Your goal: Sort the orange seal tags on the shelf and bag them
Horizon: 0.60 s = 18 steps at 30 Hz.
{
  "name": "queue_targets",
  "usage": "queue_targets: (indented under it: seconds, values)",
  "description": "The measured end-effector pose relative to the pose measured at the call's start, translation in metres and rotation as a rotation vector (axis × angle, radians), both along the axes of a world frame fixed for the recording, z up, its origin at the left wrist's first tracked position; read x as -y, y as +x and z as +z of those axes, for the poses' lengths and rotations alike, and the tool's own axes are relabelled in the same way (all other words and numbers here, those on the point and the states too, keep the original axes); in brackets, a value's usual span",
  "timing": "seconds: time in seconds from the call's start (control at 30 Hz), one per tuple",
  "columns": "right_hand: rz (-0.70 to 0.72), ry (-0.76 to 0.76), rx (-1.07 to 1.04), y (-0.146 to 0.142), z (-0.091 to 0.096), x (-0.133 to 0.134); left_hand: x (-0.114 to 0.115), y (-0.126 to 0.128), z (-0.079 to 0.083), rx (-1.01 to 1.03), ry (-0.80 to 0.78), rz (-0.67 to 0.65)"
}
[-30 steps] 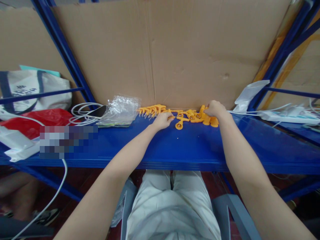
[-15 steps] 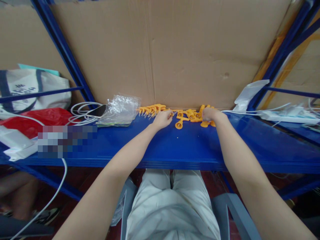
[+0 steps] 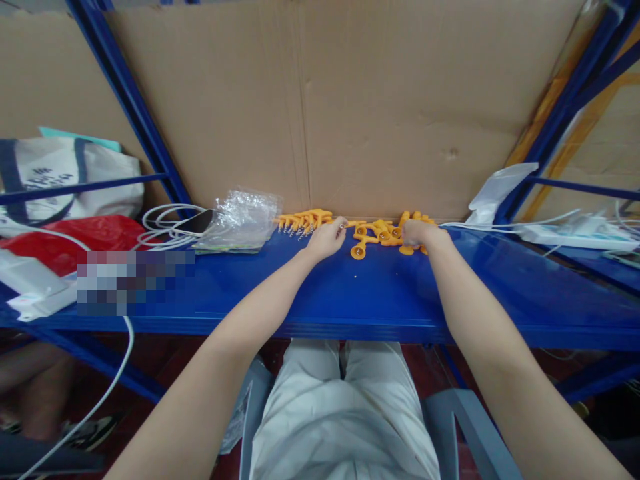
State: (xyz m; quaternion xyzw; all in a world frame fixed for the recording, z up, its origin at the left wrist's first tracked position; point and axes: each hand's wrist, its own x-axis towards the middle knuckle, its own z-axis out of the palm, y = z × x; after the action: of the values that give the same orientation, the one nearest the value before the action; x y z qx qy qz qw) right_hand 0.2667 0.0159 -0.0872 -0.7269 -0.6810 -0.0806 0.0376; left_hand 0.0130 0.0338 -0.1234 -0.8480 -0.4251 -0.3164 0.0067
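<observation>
My left hand is closed in a pinch over the table, with a small metallic glint at its fingertips that looks like the spiral of a corkscrew. Just left of it lies a row of orange-yellow corkscrews, their metal spirals pointing towards me. To its right are several orange-yellow pieces with round, bell-shaped ends, loosely heaped. My right hand reaches down into the right side of this heap, fingers curled. What those fingers grip is hidden behind the hand.
A blue metal table runs below a cardboard wall. Clear plastic bags and coiled white cable lie on the left, near a red bag. A white power strip is at the right.
My left fingers have turned slightly, and the spiral that stuck out to their right no longer shows there. My right hand has shifted a little left and down in the heap.
</observation>
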Motion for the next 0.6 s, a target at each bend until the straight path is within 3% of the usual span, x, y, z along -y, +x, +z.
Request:
queue_targets:
  seconds: [0.1, 0.3, 0.4, 0.6]
  values:
    - [-0.087, -0.168, 0.013, -0.012, 0.008, 0.013, 0.001, -0.001, 0.0, 0.014, -0.001, 0.033]
    - [-0.176, -0.024, -0.01, -0.036, 0.024, 0.036, -0.005, -0.009, -0.001, 0.021, -0.014, 0.074]
    - [-0.06, 0.017, -0.003, -0.05, 0.02, 0.037, -0.01, -0.013, -0.003, 0.0, -0.065, 0.124]
    - [0.335, -0.022, -0.1, -0.078, -0.009, 0.024, -0.021, -0.019, -0.007, 0.024, -0.159, 0.22]
